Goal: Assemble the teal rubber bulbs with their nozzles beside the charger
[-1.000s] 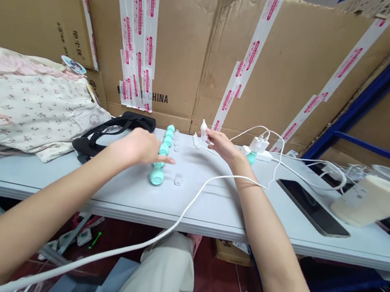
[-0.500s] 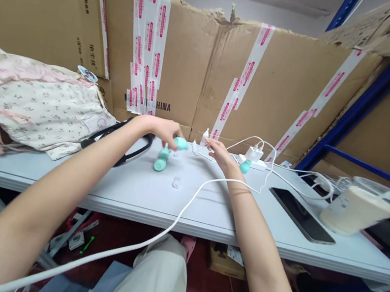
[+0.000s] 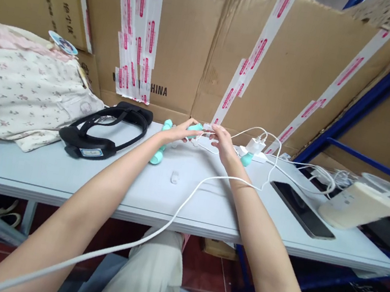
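Observation:
Near the back of the table, my left hand [image 3: 181, 131] is closed on a small mint-green bottle [image 3: 195, 129] that lies sideways, pointing right. Facing it, my right hand [image 3: 223, 140] pinches a small clear piece [image 3: 206, 126] close to the bottle's end. Whether the two parts touch is too small to tell. Another mint-green item [image 3: 157, 156] stands left of my left hand, partly behind the forearm. A small clear cap [image 3: 174, 177] lies on the table in front of my hands.
A black headset [image 3: 101, 135] and a floral bag [image 3: 32, 89] are at the left. A white cable [image 3: 149, 239] crosses the foreground. At right are a charger [image 3: 255, 146], a green bulb [image 3: 246, 159], a phone [image 3: 302, 210] and a drink cup [image 3: 359, 206]. Cardboard [image 3: 186, 40] stands behind.
My left hand has brought the green bottle right, towards my right hand. The clear piece in my right hand has tipped from upright to sideways. The view has tilted down.

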The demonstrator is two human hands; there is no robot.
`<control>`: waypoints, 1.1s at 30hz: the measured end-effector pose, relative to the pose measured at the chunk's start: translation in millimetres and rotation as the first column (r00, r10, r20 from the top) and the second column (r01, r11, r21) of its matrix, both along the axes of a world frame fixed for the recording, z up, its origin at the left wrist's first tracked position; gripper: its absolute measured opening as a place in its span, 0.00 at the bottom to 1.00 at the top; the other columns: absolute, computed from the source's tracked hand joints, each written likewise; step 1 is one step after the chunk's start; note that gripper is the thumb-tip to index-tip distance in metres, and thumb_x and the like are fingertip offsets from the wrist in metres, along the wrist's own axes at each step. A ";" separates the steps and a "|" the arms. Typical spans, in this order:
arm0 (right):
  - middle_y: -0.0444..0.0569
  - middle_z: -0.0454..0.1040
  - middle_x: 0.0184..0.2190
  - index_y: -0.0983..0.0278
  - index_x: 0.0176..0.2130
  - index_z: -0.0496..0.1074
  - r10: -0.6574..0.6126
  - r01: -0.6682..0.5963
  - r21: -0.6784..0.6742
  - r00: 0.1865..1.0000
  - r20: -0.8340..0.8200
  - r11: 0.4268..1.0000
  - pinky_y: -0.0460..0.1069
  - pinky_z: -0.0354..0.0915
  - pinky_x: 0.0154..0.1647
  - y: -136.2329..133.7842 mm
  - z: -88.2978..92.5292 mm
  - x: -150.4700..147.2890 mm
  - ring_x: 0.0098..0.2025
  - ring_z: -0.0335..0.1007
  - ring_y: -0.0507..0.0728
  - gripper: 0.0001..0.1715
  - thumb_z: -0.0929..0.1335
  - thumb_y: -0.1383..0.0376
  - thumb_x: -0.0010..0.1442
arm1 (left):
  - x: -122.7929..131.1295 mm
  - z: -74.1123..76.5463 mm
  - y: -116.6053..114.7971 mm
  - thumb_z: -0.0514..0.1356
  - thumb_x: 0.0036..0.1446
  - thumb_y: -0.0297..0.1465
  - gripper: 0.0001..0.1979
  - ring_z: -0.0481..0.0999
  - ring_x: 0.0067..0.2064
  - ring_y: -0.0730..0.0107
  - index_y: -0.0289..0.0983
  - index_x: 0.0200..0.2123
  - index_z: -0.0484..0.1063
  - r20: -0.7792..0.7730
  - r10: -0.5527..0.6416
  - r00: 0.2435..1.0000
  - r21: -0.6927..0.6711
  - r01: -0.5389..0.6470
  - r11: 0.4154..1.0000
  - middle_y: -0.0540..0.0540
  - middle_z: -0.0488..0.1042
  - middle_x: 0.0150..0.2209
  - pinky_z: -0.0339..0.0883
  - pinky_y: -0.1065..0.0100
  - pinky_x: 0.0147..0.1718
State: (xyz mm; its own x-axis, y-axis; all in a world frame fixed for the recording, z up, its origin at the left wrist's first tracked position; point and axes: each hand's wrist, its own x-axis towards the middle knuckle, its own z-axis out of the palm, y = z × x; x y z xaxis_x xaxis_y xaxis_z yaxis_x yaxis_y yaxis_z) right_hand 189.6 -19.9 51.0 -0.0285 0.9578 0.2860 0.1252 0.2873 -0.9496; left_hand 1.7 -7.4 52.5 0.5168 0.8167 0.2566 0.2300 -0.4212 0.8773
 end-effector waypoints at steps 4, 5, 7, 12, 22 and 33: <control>0.48 0.75 0.36 0.61 0.35 0.71 -0.037 0.036 0.034 0.999 0.026 0.999 0.44 0.53 0.24 -5.6 5.4 -0.1 0.29 0.65 0.50 0.24 0.69 0.46 0.45 | 1.9 -1.3 1.5 0.56 0.54 0.46 0.18 0.70 0.35 0.74 0.39 0.40 0.64 0.022 0.053 0.998 0.112 -0.055 0.992 0.48 0.70 0.37 0.61 0.77 0.24; 0.49 0.75 0.36 0.62 0.35 0.71 -0.038 0.037 0.033 0.999 0.027 0.999 0.44 0.52 0.23 -7.1 6.8 0.6 0.29 0.66 0.50 0.24 0.70 0.47 0.45 | 2.6 -0.7 1.2 0.55 0.54 0.46 0.18 0.69 0.33 0.75 0.38 0.40 0.65 0.019 0.078 0.997 0.149 -0.080 0.986 0.48 0.70 0.36 0.61 0.77 0.22; 0.49 0.75 0.37 0.63 0.35 0.72 -0.024 0.023 0.027 0.999 0.033 0.999 0.44 0.52 0.22 -9.8 8.8 1.9 0.28 0.68 0.50 0.24 0.71 0.48 0.45 | 2.8 1.1 0.1 0.57 0.53 0.45 0.19 0.68 0.30 0.75 0.37 0.40 0.67 0.006 0.146 0.989 0.243 -0.143 0.959 0.47 0.70 0.37 0.60 0.77 0.20; 0.49 0.75 0.40 0.61 0.41 0.74 0.017 -0.018 0.036 0.999 0.044 0.999 0.43 0.51 0.21 -12.4 9.4 1.7 0.28 0.69 0.49 0.25 0.70 0.48 0.48 | -1.9 1.3 -0.3 0.59 0.52 0.44 0.20 0.69 0.30 0.74 0.36 0.42 0.71 -0.076 0.266 0.961 0.388 -0.217 0.896 0.47 0.74 0.39 0.64 0.73 0.26; 0.46 0.73 0.27 0.63 0.37 0.77 0.091 -0.109 0.098 0.981 0.173 0.989 0.44 0.50 0.20 -9.7 13.8 14.7 0.24 0.55 0.48 0.25 0.70 0.48 0.47 | 8.6 0.7 -5.5 0.56 0.54 0.47 0.21 0.74 0.39 0.64 0.37 0.40 0.75 -0.095 0.311 0.946 0.494 -0.226 0.840 0.46 0.78 0.37 0.62 0.68 0.40; 0.44 0.71 0.24 0.62 0.34 0.79 0.174 -0.203 0.091 0.952 0.253 0.975 0.46 0.50 0.21 -18.0 23.1 17.7 0.23 0.52 0.48 0.22 0.72 0.49 0.46 | 6.8 18.1 -16.0 0.59 0.52 0.46 0.19 0.74 0.34 0.65 0.36 0.34 0.78 -0.206 0.280 0.938 0.517 -0.138 0.845 0.46 0.78 0.29 0.60 0.69 0.35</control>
State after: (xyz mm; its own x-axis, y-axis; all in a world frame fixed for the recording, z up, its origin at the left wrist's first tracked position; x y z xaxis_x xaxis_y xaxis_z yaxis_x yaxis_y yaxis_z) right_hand 207.3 -37.9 74.0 -0.2873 0.8895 0.3553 0.2801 0.4327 -0.8569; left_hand 8.5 -23.4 70.7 0.4534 0.7172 0.5292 0.5535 -0.6919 0.4635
